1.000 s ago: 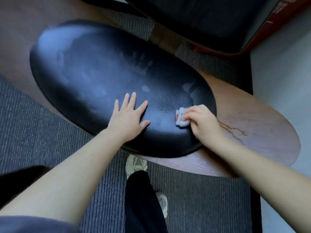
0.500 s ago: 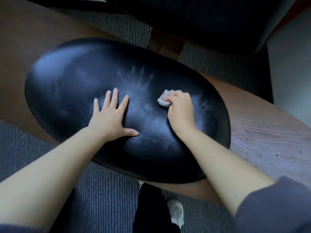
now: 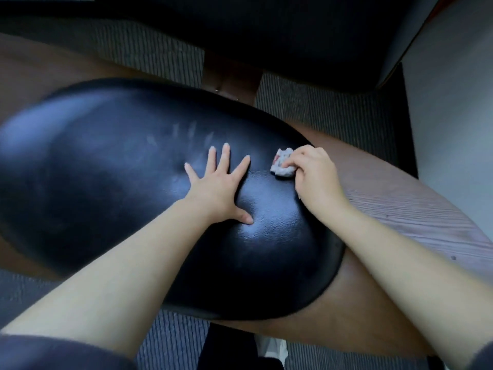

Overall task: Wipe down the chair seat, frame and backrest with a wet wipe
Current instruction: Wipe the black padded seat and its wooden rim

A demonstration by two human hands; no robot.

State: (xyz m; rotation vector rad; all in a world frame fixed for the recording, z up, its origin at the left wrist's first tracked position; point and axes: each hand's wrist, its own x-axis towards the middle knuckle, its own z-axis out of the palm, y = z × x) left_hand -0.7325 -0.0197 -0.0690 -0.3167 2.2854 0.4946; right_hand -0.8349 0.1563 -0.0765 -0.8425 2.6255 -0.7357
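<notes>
Pressing flat on the black padded seat cushion (image 3: 120,182), the left hand (image 3: 216,188) lies palm down in the head view. Its fingers are straight and fanned wide, the thumb reaches toward the near side, and it holds nothing.

Just to its right, apart from it, the right hand (image 3: 314,177) has its fingers curled over a crumpled white wet wipe (image 3: 282,164) and holds it down against the cushion. The wipe sits at the cushion's far right edge, close to where the padding meets the wood. It sticks out to the left of the knuckles and shows a faint reddish mark.

Pale finger-shaped smudges (image 3: 186,134) lie on the glossy surface just beyond the left fingertips.

The cushion rests on a brown wood-grain seat shell (image 3: 400,209), which shows broadly to the right and as a narrower band at the left. At the far side a wooden strut (image 3: 229,76) runs from the seat toward a black padded panel (image 3: 266,36) across the top of the view. Whether that panel is this chair's backrest I cannot tell.

Grey ribbed carpet (image 3: 173,337) lies below the chair. A pale grey surface (image 3: 453,116) fills the right edge.

Near the bottom, a dark trouser leg (image 3: 226,348) and a light shoe (image 3: 272,348) stand on the carpet. Dark sleeve cuffs (image 3: 53,353) close off both lower corners, with the forearms bare above them.
</notes>
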